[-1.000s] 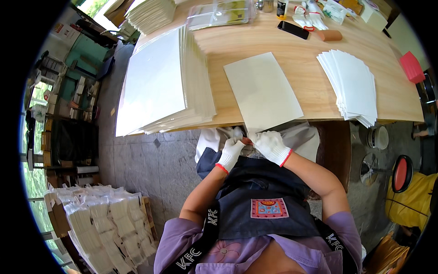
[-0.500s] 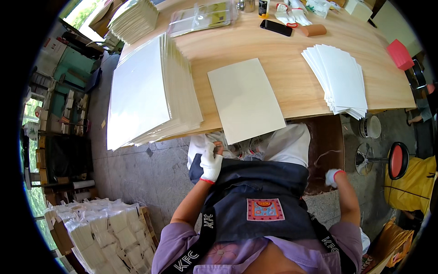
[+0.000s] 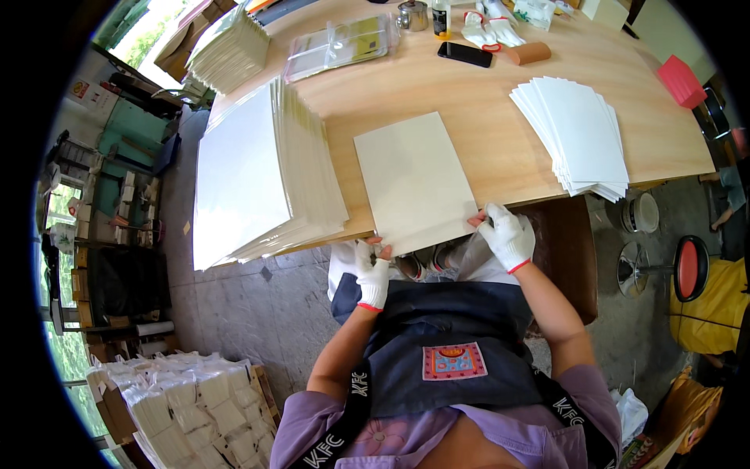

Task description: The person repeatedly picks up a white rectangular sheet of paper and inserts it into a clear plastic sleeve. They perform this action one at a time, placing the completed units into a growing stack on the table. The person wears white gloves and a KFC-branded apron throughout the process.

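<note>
A cream sheet of board (image 3: 416,180) lies on the table, its near edge jutting past the table's front. At its near right corner, the bare fingertips of my right hand (image 3: 506,238) close on the edge. My left hand (image 3: 373,275) has its fingertips bent at the near left corner, gripping the edge there. Both hands wear white fingerless gloves with red cuffs. To the left stands a thick stack of white sheets in clear sleeves (image 3: 242,172). On the right lies a fanned pile of white sheets (image 3: 578,141), slightly over the front edge.
The wooden table (image 3: 437,82) carries a black phone (image 3: 465,54), a brown cylinder (image 3: 529,53), spare gloves (image 3: 492,31), a bottle (image 3: 441,19), a metal pot (image 3: 412,16) and a wrapped packet (image 3: 340,47). Wrapped bundles (image 3: 195,406) stand at lower left; a stool (image 3: 687,268) stands right.
My right hand has come up from low at the right to the board's near right corner. My left hand has shifted slightly right. The board has turned slightly and shifted a little left at its near edge.
</note>
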Demonstrator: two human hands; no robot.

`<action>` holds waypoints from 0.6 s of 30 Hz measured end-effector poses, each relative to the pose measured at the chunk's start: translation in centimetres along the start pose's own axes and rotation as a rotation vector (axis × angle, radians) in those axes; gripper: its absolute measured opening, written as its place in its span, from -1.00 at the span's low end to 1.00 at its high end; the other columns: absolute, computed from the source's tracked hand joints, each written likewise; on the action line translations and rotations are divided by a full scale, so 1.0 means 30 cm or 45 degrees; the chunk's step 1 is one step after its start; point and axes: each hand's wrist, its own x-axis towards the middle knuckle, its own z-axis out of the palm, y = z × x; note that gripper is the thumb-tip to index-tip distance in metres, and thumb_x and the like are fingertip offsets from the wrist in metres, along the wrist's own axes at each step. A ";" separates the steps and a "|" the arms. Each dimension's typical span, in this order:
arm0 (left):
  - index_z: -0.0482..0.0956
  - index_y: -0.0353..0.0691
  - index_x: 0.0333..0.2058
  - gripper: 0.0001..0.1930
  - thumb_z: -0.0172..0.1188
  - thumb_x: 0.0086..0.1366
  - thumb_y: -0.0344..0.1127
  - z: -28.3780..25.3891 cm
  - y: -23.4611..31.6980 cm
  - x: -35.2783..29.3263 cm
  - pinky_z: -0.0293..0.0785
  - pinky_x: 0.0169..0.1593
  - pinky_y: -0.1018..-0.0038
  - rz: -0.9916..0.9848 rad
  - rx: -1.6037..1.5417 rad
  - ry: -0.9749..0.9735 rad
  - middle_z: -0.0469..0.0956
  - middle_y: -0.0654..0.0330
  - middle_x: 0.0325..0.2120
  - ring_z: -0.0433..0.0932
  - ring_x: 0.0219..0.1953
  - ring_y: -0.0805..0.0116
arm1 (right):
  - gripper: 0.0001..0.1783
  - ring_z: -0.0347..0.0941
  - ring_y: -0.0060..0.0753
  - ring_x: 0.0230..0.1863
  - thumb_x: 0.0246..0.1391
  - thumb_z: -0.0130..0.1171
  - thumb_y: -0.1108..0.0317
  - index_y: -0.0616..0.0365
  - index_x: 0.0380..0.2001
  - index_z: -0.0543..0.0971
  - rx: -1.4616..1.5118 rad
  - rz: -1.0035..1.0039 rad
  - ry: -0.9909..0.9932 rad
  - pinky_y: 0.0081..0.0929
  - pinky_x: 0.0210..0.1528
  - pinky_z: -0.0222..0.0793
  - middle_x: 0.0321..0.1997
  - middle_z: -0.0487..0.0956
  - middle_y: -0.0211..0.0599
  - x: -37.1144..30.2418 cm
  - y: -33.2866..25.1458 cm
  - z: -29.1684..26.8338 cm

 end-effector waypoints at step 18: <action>0.37 -0.37 0.03 -0.63 -0.06 0.24 -0.43 -0.632 0.644 0.032 0.35 -0.14 0.51 0.504 0.075 0.395 0.46 0.23 -0.30 0.42 -0.26 0.46 | -0.67 0.16 -0.73 -0.75 0.17 -0.02 0.15 0.18 -0.53 0.44 1.193 0.078 -0.883 -0.68 -0.72 0.04 -0.75 0.31 -0.52 0.179 -0.572 0.182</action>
